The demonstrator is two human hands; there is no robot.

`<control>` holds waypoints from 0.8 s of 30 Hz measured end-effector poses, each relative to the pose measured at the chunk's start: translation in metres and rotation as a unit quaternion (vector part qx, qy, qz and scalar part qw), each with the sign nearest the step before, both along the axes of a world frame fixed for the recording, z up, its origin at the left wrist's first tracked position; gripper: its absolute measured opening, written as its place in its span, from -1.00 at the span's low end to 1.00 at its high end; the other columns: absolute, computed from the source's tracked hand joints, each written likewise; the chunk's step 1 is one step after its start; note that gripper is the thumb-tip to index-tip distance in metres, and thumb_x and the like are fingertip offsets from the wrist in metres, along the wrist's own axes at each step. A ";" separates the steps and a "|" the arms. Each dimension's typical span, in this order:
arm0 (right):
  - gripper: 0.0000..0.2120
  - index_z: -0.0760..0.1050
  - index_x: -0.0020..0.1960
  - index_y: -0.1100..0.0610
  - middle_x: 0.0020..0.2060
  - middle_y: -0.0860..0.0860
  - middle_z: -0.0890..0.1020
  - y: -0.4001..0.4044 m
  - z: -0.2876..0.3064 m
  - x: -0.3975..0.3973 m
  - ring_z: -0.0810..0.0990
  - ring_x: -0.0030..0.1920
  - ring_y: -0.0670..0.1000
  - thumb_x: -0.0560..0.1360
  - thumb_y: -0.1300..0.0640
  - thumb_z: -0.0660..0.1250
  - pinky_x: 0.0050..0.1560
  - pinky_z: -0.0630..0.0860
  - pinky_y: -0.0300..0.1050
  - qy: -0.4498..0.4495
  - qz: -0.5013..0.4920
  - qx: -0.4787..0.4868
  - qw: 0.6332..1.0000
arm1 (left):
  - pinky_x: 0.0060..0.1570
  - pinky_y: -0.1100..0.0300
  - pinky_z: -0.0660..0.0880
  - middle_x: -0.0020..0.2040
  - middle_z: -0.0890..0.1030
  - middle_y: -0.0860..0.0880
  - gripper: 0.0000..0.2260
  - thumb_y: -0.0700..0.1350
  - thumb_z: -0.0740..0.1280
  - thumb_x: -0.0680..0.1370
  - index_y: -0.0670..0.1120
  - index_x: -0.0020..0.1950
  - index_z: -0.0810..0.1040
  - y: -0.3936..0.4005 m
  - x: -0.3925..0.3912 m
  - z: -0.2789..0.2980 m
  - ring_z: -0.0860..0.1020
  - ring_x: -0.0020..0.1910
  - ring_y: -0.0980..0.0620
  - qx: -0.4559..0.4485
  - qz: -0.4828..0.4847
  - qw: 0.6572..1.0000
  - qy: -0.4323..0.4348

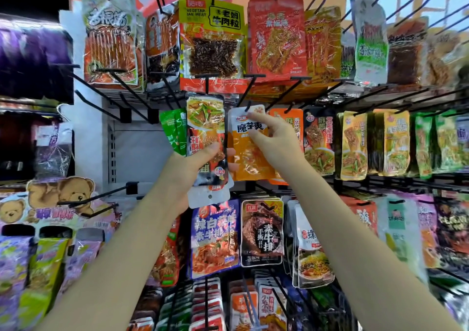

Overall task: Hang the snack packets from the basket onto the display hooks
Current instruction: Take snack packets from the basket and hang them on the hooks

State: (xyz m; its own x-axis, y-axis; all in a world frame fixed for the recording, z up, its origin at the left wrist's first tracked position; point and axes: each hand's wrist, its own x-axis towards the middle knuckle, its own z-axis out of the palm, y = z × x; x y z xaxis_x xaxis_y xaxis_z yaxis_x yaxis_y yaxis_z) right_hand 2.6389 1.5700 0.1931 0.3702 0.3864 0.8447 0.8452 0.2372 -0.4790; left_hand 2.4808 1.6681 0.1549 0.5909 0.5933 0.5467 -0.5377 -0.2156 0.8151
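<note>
**A:** From the head view, what's the risk here?

**B:** The right hand [272,140] pinches the white-and-orange packet [247,145] near its top, the hang tab right at the tip of a black hook [250,89]. I can't tell whether the hole is threaded yet. If it isn't and the fingers let go, the packet likely drops down the rack.

**A:** And the other hand?

**B:** The left hand [195,168] is clenched round a bunch of packets [205,140], thumb across the front, green ones [175,132] fanned behind. It's a loose stack; my guess is one could slide out while attention sits on the right.

**A:** Room to move?

**B:** Tight. The orange packets [289,122] hang just beside on the right, and the held bunch touches the packet's left edge. Hook tips jut outward above and below both forearms, so a snag seems possible. To the left, several bare hooks [119,94] leave open space. The basket isn't in view.
</note>
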 end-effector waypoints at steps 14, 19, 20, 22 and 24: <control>-0.71 0.43 0.06 0.09 -0.19 -0.01 0.65 -0.038 -0.006 -0.019 0.62 -0.24 -0.10 0.48 0.15 0.52 -0.26 0.55 -0.13 0.112 0.131 0.088 0.981 | -0.11 0.11 0.64 -0.05 0.75 -0.05 -0.77 -0.38 0.43 0.46 -0.14 0.05 0.67 -0.016 0.007 -0.001 0.72 -0.11 -0.01 0.073 0.000 0.997 -0.022; -0.34 0.28 0.40 -0.03 0.12 0.03 0.47 -0.060 -0.015 0.007 0.48 0.14 -0.03 0.44 0.12 0.56 0.17 0.42 -0.27 -0.010 -0.026 0.100 0.995 | -0.15 0.16 0.63 -0.14 0.75 0.04 -0.78 -0.33 0.50 0.44 -0.05 -0.03 0.68 -0.014 0.019 -0.001 0.70 -0.18 0.09 0.076 0.039 0.995 -0.047; -0.37 0.34 0.40 -0.02 0.20 0.03 0.45 -0.066 -0.016 0.011 0.42 0.23 -0.03 0.43 0.06 0.56 0.25 0.36 -0.26 -0.069 -0.068 0.098 0.990 | -0.21 0.19 0.61 -0.12 0.75 0.06 -0.77 -0.31 0.52 0.43 -0.03 -0.02 0.68 -0.014 0.024 0.000 0.70 -0.18 0.11 0.089 0.044 0.994 -0.042; -0.48 0.50 0.31 0.02 0.22 -0.04 0.50 -0.077 -0.014 0.015 0.41 0.28 -0.07 0.42 -0.07 0.55 0.32 0.32 -0.20 -0.161 -0.103 0.077 0.979 | -0.18 0.15 0.59 -0.02 0.74 0.02 -0.68 -0.18 0.62 0.35 -0.04 0.07 0.67 -0.017 0.033 0.004 0.70 -0.10 0.09 0.096 0.054 0.993 -0.031; -0.49 0.56 0.23 0.03 0.08 -0.12 0.60 -0.086 -0.013 0.014 0.53 0.17 -0.13 0.36 -0.14 0.57 0.25 0.43 -0.20 -0.175 -0.066 0.001 0.982 | 0.08 0.02 0.61 0.08 0.72 0.01 -0.42 0.04 0.71 0.22 -0.06 0.18 0.64 -0.026 0.044 0.008 0.69 0.06 0.03 0.112 0.069 0.991 -0.019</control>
State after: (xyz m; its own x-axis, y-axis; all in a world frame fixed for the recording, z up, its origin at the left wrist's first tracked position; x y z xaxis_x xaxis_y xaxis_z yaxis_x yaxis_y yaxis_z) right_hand 2.6529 1.4836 0.1803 0.1039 0.3534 0.9297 0.9814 0.1152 -0.1534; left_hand 2.5250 1.6421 0.1632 0.4896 0.5275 0.6943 -0.5200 -0.4625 0.7181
